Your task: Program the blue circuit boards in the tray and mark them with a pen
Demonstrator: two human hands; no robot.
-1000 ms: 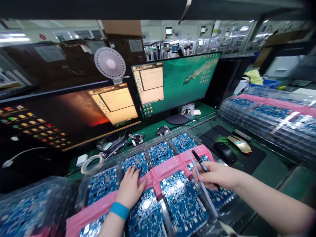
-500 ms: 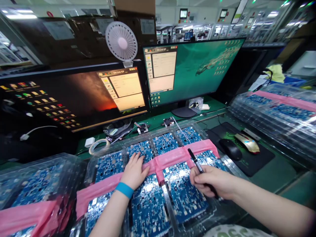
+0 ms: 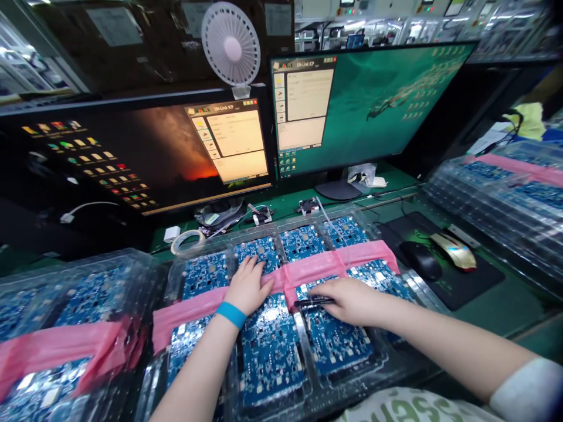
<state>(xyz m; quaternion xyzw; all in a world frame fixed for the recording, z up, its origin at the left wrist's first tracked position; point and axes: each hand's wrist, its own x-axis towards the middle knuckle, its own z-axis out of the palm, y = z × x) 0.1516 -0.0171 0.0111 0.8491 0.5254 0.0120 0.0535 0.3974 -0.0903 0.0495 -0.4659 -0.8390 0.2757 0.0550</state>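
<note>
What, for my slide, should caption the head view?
Left hand over blue circuit boards; right hand holding a black pen.

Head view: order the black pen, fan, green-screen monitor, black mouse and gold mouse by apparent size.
1. Green-screen monitor
2. Fan
3. Black mouse and gold mouse: too alike to rank
4. Black pen, partly hidden by the right hand

Just right of centre, we saw the right hand (image 3: 347,302) hiding part of the black pen (image 3: 307,303), the lower-left tray stack (image 3: 148,280) and far-right tray stack (image 3: 477,215) cut off by the frame's edges, and, upper centre, small window text on the teal monitor (image 3: 373,111) that we could not read.
</note>
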